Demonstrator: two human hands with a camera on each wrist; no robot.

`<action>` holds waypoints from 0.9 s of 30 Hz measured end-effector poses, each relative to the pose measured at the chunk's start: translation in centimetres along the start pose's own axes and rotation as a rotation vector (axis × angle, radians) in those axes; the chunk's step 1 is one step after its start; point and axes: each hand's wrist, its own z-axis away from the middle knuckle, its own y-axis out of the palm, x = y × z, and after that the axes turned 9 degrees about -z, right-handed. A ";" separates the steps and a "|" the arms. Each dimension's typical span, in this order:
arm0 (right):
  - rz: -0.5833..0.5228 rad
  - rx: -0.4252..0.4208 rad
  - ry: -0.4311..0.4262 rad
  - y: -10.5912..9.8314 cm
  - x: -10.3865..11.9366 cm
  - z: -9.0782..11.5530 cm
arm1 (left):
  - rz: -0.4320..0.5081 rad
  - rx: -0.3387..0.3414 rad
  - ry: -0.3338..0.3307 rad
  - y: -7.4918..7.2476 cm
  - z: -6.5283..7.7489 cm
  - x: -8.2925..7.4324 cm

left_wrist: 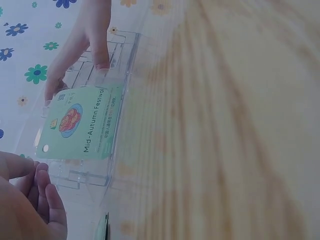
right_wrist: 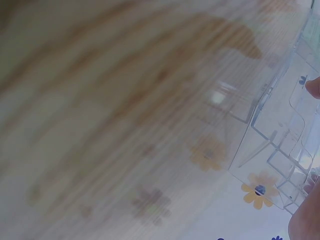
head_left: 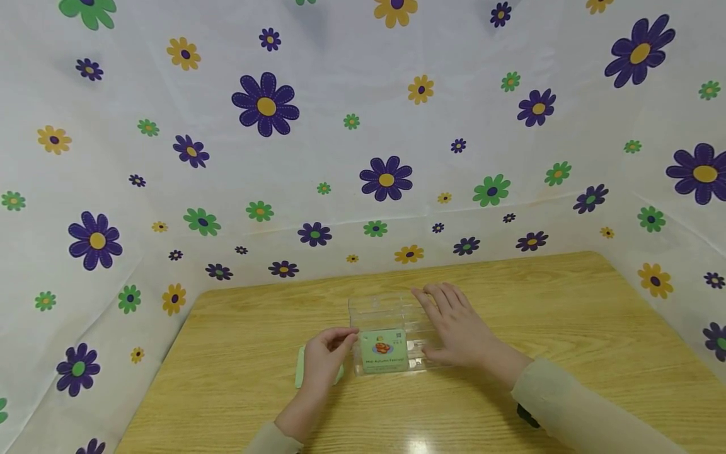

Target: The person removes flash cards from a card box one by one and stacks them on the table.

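A clear plastic box (head_left: 377,304) with ribs and compartments lies on the table. In its left part is a pale green card (head_left: 384,359) with a food picture, printed "Mid-Autumn Festival". My left hand (head_left: 323,362) is at the box's left side, thumb and fingertips pinching at its edge beside the card's holed corner. My right hand (head_left: 456,325) lies across the right part of the box, fingers spread and fairly straight, thumb apart toward the near side. In the right wrist view, only the thumb (right_wrist: 313,88) and part of the palm show above the clear box (right_wrist: 272,145).
Another pale green card (head_left: 299,369) lies on the wooden table (head_left: 249,334), partly hidden by my left hand. A white flower-printed cloth (head_left: 334,151) hangs behind and along both sides of the table.
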 end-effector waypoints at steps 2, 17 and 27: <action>0.006 0.000 0.001 0.0 -0.1 0.0 | -0.008 0.001 0.008 0.1 0.1 -0.1; -0.007 0.013 0.012 -0.2 0.1 0.0 | -0.002 0.008 0.034 0.4 0.2 -0.1; -0.012 -0.002 0.004 -0.2 0.1 0.0 | -0.015 0.010 0.046 0.5 0.0 0.0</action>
